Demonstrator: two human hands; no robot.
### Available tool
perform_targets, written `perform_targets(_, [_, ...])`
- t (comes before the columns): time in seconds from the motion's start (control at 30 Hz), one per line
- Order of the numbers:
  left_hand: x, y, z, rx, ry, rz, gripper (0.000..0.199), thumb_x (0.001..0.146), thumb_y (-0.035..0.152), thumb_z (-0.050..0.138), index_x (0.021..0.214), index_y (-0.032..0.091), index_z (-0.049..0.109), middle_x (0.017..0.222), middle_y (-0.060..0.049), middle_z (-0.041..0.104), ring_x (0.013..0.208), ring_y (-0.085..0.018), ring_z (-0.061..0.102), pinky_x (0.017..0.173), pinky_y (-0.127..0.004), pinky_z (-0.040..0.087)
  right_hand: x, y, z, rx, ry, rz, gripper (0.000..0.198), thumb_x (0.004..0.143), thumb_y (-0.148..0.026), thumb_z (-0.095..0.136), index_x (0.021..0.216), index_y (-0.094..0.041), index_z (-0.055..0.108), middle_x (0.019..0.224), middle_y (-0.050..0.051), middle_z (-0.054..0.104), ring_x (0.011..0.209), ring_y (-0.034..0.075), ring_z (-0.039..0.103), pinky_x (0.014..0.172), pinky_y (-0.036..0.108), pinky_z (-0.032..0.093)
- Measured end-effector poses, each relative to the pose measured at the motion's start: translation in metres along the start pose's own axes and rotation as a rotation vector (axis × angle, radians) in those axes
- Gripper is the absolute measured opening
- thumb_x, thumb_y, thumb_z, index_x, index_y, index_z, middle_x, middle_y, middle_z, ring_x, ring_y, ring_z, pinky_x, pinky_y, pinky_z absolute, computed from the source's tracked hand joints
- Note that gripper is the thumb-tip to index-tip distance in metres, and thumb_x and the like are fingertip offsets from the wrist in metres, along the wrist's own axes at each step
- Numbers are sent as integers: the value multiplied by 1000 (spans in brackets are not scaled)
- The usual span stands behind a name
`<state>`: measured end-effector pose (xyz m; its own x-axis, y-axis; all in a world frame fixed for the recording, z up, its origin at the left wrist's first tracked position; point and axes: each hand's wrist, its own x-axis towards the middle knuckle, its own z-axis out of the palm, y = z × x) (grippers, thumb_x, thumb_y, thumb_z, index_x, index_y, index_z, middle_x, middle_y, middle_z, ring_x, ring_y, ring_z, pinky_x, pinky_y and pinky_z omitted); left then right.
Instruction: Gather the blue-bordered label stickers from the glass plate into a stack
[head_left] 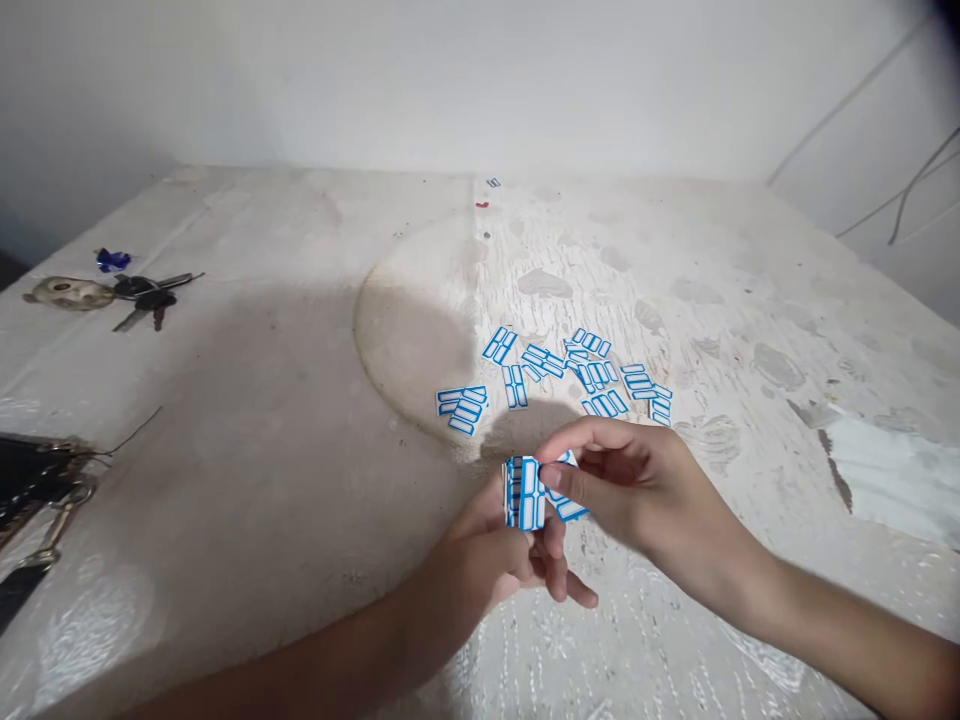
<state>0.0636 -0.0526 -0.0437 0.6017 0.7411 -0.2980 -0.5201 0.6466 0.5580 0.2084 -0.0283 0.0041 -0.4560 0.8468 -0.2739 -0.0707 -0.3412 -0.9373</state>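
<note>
My left hand (499,555) is closed around a small stack of blue-and-white cards (525,495), its thumb along the lower edge. They look like label stickers with blue-outlined boxes. Between the thumb and fingertips of my right hand (622,475) is another blue-and-white card (568,490), at the right side of the stack; whether it still touches the stack I cannot tell. Past my hands, several similar cards lie scattered on the table, among them a single card (516,387), an overlapping pair (463,408) and a heap (596,372).
A patterned plastic cover lies over the table (300,480). At the far left are keys (154,295) with a fob (71,292) and a blue wrapper (112,260). A black bag with a metal clasp (49,555) sits at the left edge. White paper (892,465) lies right; a wall stands behind.
</note>
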Motion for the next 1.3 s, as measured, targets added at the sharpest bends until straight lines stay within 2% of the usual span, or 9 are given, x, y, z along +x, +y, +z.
perform_targets(0.23, [-2,-6,-5,-22,-51,37,27,72,10,52,98,15,54,69,2,54,56,-9,56,71,-37,54,-3,8,10,49,120,33,12,84,-26,57,92,-19,51,52,2,61,38,21,60,26,22,36])
perform_targets(0.4, [-3,-6,-3,-28,-31,64,14,83,20,47,93,14,55,68,2,51,51,-7,52,66,-37,55,-4,11,11,-21,139,-12,7,86,-24,54,90,-19,53,53,-1,59,39,17,60,30,23,43])
perform_targets(0.5, [-4,-2,2,-52,16,35,12,84,18,43,83,13,54,66,3,48,48,-6,47,59,-37,56,-5,8,6,-188,215,-187,10,84,-15,56,93,-21,57,68,-1,61,54,12,63,46,21,51])
perform_targets(0.6, [-6,3,8,-65,58,-6,15,83,13,37,80,15,52,64,3,45,45,-5,41,53,-36,56,-5,3,-1,-332,319,-400,20,79,-8,62,92,-22,60,81,-1,60,72,9,60,61,18,51])
perform_targets(0.67, [-6,6,10,-69,67,-36,18,83,10,34,82,15,52,63,3,43,45,-5,38,50,-34,55,-5,0,-4,-358,273,-398,12,80,-12,63,87,-22,62,79,-1,61,71,11,58,61,20,49])
perform_targets(0.73, [-6,7,10,-71,54,-56,18,82,10,35,79,15,52,62,3,41,45,-5,36,48,-32,54,-5,0,-5,-364,204,-308,2,81,-19,64,80,-21,64,75,1,62,68,13,58,57,24,48])
perform_targets(0.83, [-6,8,9,-97,16,-75,16,79,11,37,73,14,51,61,3,41,45,-6,34,48,-32,54,-5,2,-4,-347,191,-223,4,81,-22,63,79,-20,67,74,2,64,66,14,59,55,25,46])
perform_targets(1.03, [-6,9,8,-125,-18,-119,23,81,24,41,82,11,60,61,3,39,45,-6,34,50,-32,53,-4,1,-3,-271,140,-173,11,85,-15,56,87,-19,66,70,-1,60,54,7,53,48,17,45])
perform_targets(1.3, [-6,7,5,-198,-34,-136,32,83,31,34,72,11,58,60,2,39,45,-6,35,51,-33,53,-5,5,-2,-399,92,-285,16,87,-11,51,91,-19,63,86,3,62,80,14,62,63,23,51])
